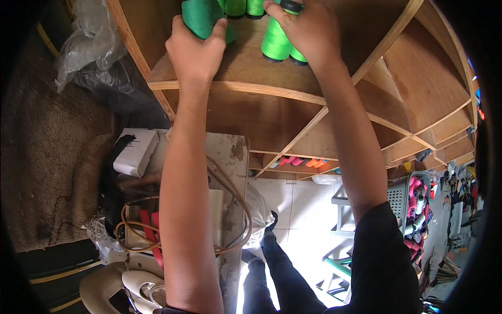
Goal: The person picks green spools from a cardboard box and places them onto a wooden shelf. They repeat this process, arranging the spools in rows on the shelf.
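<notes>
At 11 o'clock, L hand (196,55) grips dk-green bundle (200,20); at 1, R hand (315,35) grasps neon-green spool (275,42), neither released yet; other spools (236,7) already stand in shelf (240,60), 12 o'clock.

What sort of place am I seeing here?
Probably a sewing workshop's thread storage: bright green thread spools in a wooden compartmented shelf, and a grey perforated plastic basket of pink and pale spools.

I see the floor (304,209) below the shelf (251,89) glaring nearly white, while the sacking (57,172) left of the shelf sits dim; shelf edges bow, and the view's corners go black.
</notes>
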Demonstrator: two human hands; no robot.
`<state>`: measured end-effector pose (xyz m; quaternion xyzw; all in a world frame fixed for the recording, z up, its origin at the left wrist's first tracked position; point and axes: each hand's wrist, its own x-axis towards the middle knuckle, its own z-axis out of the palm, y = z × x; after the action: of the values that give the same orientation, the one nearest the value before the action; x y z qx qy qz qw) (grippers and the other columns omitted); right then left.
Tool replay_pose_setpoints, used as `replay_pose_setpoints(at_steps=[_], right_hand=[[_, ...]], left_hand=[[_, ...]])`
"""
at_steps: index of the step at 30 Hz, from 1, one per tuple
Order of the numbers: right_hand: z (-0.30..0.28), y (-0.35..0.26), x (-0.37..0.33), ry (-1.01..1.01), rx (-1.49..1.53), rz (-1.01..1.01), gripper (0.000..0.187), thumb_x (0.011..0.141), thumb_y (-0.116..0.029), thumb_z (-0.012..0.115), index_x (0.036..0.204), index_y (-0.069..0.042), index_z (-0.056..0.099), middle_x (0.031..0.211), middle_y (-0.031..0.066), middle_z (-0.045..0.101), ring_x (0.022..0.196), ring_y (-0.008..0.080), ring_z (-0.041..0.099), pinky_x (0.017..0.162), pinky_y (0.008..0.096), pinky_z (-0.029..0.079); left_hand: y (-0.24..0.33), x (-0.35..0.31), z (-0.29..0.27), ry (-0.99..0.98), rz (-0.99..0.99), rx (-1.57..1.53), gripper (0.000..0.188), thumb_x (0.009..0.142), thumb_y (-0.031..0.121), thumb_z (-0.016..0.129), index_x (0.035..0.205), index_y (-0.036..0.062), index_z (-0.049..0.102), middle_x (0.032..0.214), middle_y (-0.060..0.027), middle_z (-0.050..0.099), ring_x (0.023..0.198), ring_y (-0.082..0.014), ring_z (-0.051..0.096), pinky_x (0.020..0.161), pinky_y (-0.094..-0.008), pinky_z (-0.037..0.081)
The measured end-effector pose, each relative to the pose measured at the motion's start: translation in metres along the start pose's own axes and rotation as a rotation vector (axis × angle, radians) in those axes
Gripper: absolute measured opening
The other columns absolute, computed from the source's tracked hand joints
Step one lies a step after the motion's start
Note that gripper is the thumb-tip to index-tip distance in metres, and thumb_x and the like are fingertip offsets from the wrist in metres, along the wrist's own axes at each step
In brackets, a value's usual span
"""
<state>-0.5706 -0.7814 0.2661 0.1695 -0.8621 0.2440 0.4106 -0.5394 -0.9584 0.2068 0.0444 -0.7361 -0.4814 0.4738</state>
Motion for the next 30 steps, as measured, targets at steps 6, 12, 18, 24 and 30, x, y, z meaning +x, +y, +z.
replay_pose_setpoints(at_steps=[6,12,18,24,30], right_hand=[[-0.025,-0.011,0.001,-0.171,0.171,0.012,0.048,0.082,-0.039,0.079,0.096,0.006,0.07,0.091,0.0269,0.071,0.087,0.0411,0.07,0.081,0.0492,0.054],[-0.029,-0.024,0.018,0.069,0.221,0.074,0.048,0.085,-0.036,0.076,0.095,0.01,0.068,0.088,0.0281,0.07,0.088,0.0357,0.071,0.081,0.0456,0.054],[0.014,-0.004,0.15,-0.574,0.069,0.228,0.048,0.086,-0.033,0.071,0.104,0.011,0.066,0.091,0.0265,0.071,0.087,0.0324,0.071,0.075,0.0454,0.054],[0.06,-0.011,0.177,-0.943,-0.216,0.03,0.051,0.089,-0.04,0.069,0.117,0.002,0.063,0.097,0.0226,0.07,0.082,0.0299,0.069,0.069,0.0444,0.055],[0.081,-0.01,0.177,-1.055,-0.307,-0.084,0.056,0.091,-0.046,0.068,0.129,-0.007,0.06,0.102,0.0188,0.07,0.078,0.0275,0.067,0.064,0.0435,0.056]], left_hand=[[0.004,-0.01,0.006,0.009,0.099,0.187,0.043,0.078,0.022,0.077,0.105,-0.0041,0.057,0.089,-0.0295,0.069,0.086,-0.0482,0.068,0.079,-0.0525,0.055],[0.0,-0.012,0.002,0.082,0.21,0.269,0.048,0.077,0.019,0.077,0.113,-0.002,0.054,0.09,-0.0284,0.068,0.083,-0.0487,0.066,0.076,-0.0545,0.053],[-0.003,-0.014,0.008,0.087,0.204,0.342,0.054,0.075,0.016,0.079,0.117,-0.0011,0.051,0.094,-0.0248,0.066,0.089,-0.0447,0.065,0.078,-0.0527,0.052],[0.0,-0.013,0.005,0.054,0.133,0.408,0.055,0.073,0.015,0.081,0.115,-0.0013,0.05,0.098,-0.0222,0.066,0.093,-0.0425,0.065,0.082,-0.0513,0.053],[0.002,-0.014,0.005,0.055,0.085,0.361,0.059,0.073,0.013,0.081,0.12,-0.0029,0.05,0.099,-0.0246,0.066,0.096,-0.0432,0.065,0.082,-0.0516,0.053]])
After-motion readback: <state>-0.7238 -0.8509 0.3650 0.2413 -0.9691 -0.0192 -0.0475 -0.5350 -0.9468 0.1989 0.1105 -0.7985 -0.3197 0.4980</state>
